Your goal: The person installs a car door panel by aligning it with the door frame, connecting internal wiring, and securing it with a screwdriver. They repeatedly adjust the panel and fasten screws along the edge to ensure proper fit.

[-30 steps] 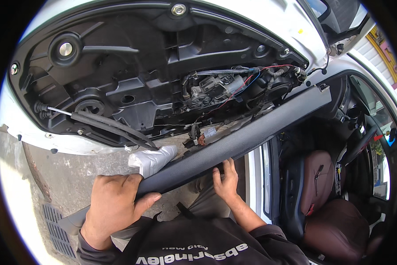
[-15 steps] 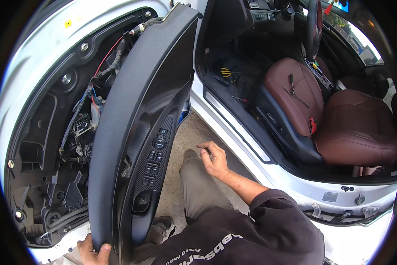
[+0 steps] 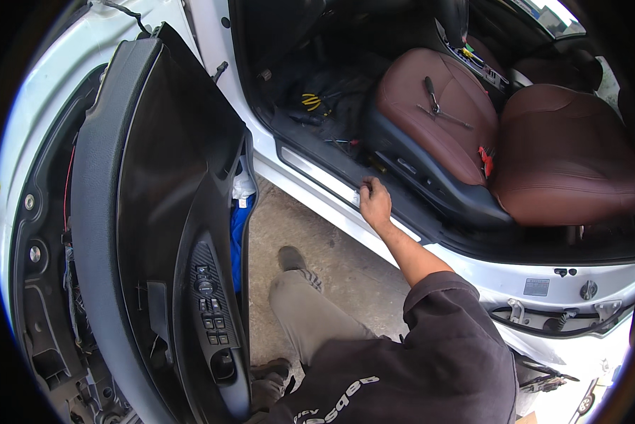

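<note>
My right hand (image 3: 376, 202) hovers at the white door sill (image 3: 316, 177), its fingers curled in toward the thumb. Whatever may be between those fingers is too small to make out. My left hand is outside the picture. On the left stands a black door trim panel (image 3: 176, 155) with a set of window switches (image 3: 213, 314) along its armrest. It covers much of the white car door (image 3: 45, 92), whose bare inner frame shows behind it with a red wire. A blue and white bundle (image 3: 238, 237) sits in the panel's lower pocket.
A ratchet-like tool (image 3: 431, 90) lies crossed with a thin rod on the brown leather seat (image 3: 437, 67). Yellow-handled pliers (image 3: 312, 101) and a red-tipped tool (image 3: 350, 143) rest in the footwell. My shoe (image 3: 290, 258) stands on concrete between door and car.
My right hand has moved up and right toward the sill. My left hand, earlier on the panel's lower edge, has gone out of view. The view has shifted, and the panel covers more of the door.
</note>
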### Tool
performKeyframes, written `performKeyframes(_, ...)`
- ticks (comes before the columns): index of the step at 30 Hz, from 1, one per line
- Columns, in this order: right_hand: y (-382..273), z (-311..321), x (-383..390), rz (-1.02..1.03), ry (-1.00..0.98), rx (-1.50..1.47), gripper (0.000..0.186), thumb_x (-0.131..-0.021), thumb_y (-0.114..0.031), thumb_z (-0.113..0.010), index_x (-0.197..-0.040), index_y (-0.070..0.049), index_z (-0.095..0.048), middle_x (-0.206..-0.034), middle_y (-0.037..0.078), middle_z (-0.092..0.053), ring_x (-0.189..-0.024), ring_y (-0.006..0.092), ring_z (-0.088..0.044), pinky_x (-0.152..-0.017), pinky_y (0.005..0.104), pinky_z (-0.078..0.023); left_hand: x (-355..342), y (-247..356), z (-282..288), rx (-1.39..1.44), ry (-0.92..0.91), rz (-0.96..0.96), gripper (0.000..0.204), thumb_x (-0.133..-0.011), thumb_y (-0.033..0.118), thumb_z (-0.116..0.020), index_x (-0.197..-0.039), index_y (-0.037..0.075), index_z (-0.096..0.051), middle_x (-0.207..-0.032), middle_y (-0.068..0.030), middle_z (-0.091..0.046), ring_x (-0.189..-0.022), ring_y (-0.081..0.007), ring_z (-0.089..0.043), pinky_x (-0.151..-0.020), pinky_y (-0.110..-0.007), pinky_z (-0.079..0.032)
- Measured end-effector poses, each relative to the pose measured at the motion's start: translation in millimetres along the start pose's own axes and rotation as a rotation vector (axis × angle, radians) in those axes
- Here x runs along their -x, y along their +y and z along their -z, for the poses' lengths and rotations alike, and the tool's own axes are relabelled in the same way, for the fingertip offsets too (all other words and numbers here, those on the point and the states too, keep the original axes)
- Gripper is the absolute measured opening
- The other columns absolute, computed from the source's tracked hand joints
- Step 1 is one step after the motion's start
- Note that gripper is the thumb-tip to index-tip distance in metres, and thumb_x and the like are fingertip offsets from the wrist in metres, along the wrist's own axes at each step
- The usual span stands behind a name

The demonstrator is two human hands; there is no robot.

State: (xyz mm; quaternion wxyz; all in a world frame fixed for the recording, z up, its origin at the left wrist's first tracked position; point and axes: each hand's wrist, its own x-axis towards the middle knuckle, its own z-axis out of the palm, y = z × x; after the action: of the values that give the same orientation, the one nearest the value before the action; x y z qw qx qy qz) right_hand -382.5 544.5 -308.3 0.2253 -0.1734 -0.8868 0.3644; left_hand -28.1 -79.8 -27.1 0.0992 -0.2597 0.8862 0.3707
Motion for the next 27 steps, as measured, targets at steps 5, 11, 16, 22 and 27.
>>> performKeyframes(5, 19.1, -35.6, -62.0, 0.107, 0.000, 0.117, 0.033, -0.097, -0.021, -0.054, -0.122, -0.003, -0.064, -0.112, 0.023, -0.069, -0.114, 0.0432, -0.062, -0.100, 0.0497, -0.049, -11.0, 8.5, -7.5, 0.057, -0.001, 0.026, 0.048, -0.086, 0.047, -0.081, -0.096, 0.007, -0.056, -0.091, -0.0187, -0.059, -0.073, -0.0274, -0.055, -0.069, -0.041, -0.042)
performKeyframes(11, 31.9, -107.5, -159.9, -0.184, -0.237, 0.230, 0.043, -0.103, -0.035, -0.048, -0.126, -0.004, -0.064, -0.122, 0.027, -0.067, -0.118, 0.0448, -0.062, -0.101, 0.0510, -0.050, -16.2, 30.1, -15.4, 0.151, 0.033, 0.039, 0.052, -0.086, 0.050, -0.081, -0.076, 0.006, -0.053, -0.075, -0.0170, -0.058, -0.060, -0.0259, -0.052, -0.059, -0.042, -0.039)
performKeyframes(16, 43.6, -179.4, -244.3, 0.273, -0.337, 0.294, 0.033, -0.099, -0.026, -0.055, -0.108, 0.001, -0.072, -0.110, 0.027, -0.071, -0.107, 0.0452, -0.067, -0.097, 0.0504, -0.052, 6.0, 38.2, -12.3, 0.381, 0.094, -0.071, 0.060, -0.086, 0.052, -0.080, -0.060, 0.005, -0.051, -0.062, -0.0156, -0.057, -0.049, -0.0247, -0.050, -0.051, -0.042, -0.036)
performKeyframes(22, 31.2, -232.9, -328.6, 0.415, -0.422, 0.525, 0.036, -0.099, -0.029, -0.056, -0.114, 0.001, -0.069, -0.115, 0.028, -0.069, -0.107, 0.0463, -0.066, -0.097, 0.0523, -0.052, 26.6, 32.4, -0.2, 0.412, -0.178, -0.252, 0.065, -0.095, 0.053, -0.068, -0.087, -0.012, -0.072, -0.071, -0.0196, -0.069, -0.058, -0.0265, -0.065, -0.052, -0.038, -0.046)
performKeyframes(27, 36.4, -234.1, -348.0, 0.360, -0.368, 0.625, 0.039, -0.100, -0.030, -0.058, -0.120, 0.001, -0.066, -0.119, 0.028, -0.067, -0.108, 0.0472, -0.065, -0.097, 0.0540, -0.051, 19.9, 53.1, -3.2, 0.495, -0.190, -0.219, 0.068, -0.094, 0.055, -0.068, -0.091, -0.013, -0.072, -0.077, -0.0194, -0.070, -0.070, -0.0278, -0.066, -0.065, -0.039, -0.050)
